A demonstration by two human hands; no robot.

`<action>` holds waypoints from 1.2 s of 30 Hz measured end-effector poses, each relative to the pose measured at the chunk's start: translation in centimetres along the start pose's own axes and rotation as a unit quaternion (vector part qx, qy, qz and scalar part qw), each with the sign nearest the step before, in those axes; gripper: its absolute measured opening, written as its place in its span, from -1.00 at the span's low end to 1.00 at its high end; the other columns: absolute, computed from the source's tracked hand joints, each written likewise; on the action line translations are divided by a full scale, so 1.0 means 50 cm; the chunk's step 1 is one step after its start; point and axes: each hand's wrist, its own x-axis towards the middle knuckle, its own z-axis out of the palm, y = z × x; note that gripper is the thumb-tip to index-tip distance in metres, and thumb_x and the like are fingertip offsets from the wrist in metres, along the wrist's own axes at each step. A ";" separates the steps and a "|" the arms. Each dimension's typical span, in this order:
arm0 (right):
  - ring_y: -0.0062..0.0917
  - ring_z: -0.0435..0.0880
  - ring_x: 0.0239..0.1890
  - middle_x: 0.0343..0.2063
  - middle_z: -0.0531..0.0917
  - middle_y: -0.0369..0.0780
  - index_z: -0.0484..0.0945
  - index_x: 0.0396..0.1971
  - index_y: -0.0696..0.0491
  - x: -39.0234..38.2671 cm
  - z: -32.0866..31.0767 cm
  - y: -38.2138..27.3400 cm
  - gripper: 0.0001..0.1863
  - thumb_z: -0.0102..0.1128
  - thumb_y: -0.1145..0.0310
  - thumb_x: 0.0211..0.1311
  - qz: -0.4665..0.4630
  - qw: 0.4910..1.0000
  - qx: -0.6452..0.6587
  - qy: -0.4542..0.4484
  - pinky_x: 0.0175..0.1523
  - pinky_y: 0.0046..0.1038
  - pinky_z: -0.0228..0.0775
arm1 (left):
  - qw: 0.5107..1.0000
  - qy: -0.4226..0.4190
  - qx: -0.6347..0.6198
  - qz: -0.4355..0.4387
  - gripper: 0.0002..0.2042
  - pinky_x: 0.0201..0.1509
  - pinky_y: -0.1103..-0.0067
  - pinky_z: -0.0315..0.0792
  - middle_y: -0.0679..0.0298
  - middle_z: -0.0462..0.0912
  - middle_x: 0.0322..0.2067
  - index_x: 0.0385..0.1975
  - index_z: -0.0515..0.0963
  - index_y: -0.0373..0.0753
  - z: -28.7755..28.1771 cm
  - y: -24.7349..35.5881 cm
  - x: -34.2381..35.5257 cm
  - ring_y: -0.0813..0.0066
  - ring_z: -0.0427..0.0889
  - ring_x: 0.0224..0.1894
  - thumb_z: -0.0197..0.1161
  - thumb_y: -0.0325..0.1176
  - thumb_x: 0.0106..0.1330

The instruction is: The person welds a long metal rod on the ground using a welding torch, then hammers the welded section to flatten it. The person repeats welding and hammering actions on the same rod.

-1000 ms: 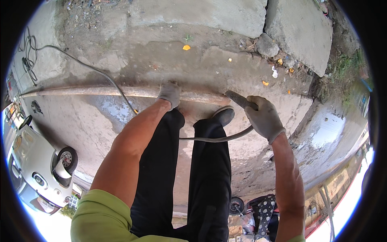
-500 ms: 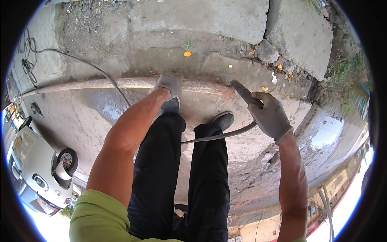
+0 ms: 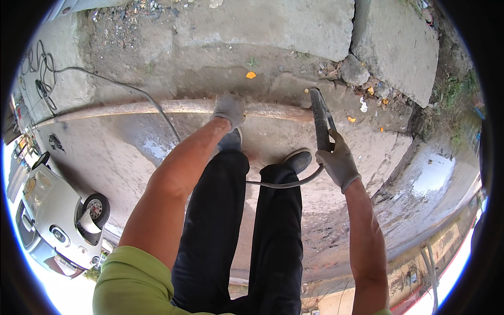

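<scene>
My left hand (image 3: 229,110), in a grey glove, is closed round a long, rusty-brown pole (image 3: 173,106) that lies across the ground before my feet. Metal or wood, I cannot tell. My right hand (image 3: 338,161), gloved too, grips a dark, worn clamp-like tool (image 3: 319,119), which looks like a welding electrode holder with a lever along its side. Its tip points away from me and reaches just past the pole's right end, overlapping it in view; contact I cannot tell. A thick black cable (image 3: 286,185) leaves its lower end and passes in front of my legs.
Cable (image 3: 128,87) crosses over the pole to a tangled coil (image 3: 47,71) at the far left. A white car (image 3: 55,220) stands at left. Broken concrete slabs (image 3: 396,50), rubble and weeds (image 3: 449,102) lie at far right. My shoes (image 3: 298,160) stand behind the pole.
The electrode holder has turned from slanting left to pointing nearly straight away from me, its tip now farther out. My left hand keeps its grip on the pole. The whole view has shifted slightly.
</scene>
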 end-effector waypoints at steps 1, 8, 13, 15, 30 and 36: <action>-0.29 0.81 -0.17 -0.04 0.73 0.00 0.31 0.49 0.27 -0.005 -0.002 0.007 -0.16 0.32 0.38 0.18 0.059 0.997 0.046 -0.029 -0.03 -0.29 0.64 | 1.000 0.012 -0.004 -0.005 -0.56 0.14 0.15 0.63 0.03 0.76 -0.05 -0.03 0.71 -0.20 0.001 0.006 -0.004 -0.05 0.72 0.09 0.61 -0.23 0.09; -0.45 0.79 -0.18 0.03 0.70 -0.06 0.22 0.57 0.20 -0.087 0.008 0.133 -0.26 0.11 0.60 0.38 0.106 0.892 0.438 -0.031 -0.09 -0.41 0.70 | 0.998 0.059 0.005 -0.005 -0.60 0.10 0.08 0.53 0.13 0.75 -0.01 -0.02 0.69 -0.12 0.043 0.009 -0.030 0.01 0.68 0.11 0.55 -0.20 0.14; -0.36 0.79 -0.14 0.11 0.68 0.03 0.11 0.62 0.21 -0.188 0.029 0.234 -0.22 0.10 0.61 0.42 0.127 0.839 0.526 -0.056 -0.04 -0.33 0.72 | 0.998 0.066 0.022 -0.002 -0.54 0.14 0.08 0.50 0.11 0.73 -0.02 0.00 0.67 -0.12 0.051 0.014 -0.036 0.00 0.65 0.14 0.58 -0.18 0.09; -0.38 0.79 -0.17 0.07 0.69 0.01 0.14 0.60 0.22 -0.200 0.037 0.263 -0.24 0.10 0.61 0.42 0.131 0.841 0.521 -0.065 -0.06 -0.35 0.72 | 0.997 0.074 0.029 -0.005 -0.52 0.16 0.07 0.49 0.10 0.73 0.00 0.01 0.67 -0.12 0.050 0.016 -0.031 0.01 0.64 0.16 0.59 -0.17 0.07; -0.40 0.79 -0.47 -0.29 0.75 -0.06 0.37 0.35 0.25 -0.023 0.042 0.305 -0.23 0.46 0.27 0.19 0.203 0.970 0.116 -0.071 -0.35 -0.32 0.65 | 0.990 -0.123 0.073 0.000 -0.41 0.31 0.11 0.57 -0.03 0.68 0.20 0.23 0.57 -0.20 -0.057 0.159 0.058 -0.09 0.67 0.26 0.51 -0.03 0.29; 0.01 0.84 0.02 -0.05 0.78 0.21 0.06 0.61 0.29 0.031 0.086 0.405 0.20 0.49 0.07 0.06 0.169 0.985 0.017 -0.014 0.16 -0.22 0.65 | 0.986 -0.141 0.089 0.023 -0.35 0.33 0.12 0.56 -0.12 0.66 0.22 0.32 0.48 -0.30 -0.052 0.151 0.086 -0.16 0.66 0.28 0.46 0.01 0.37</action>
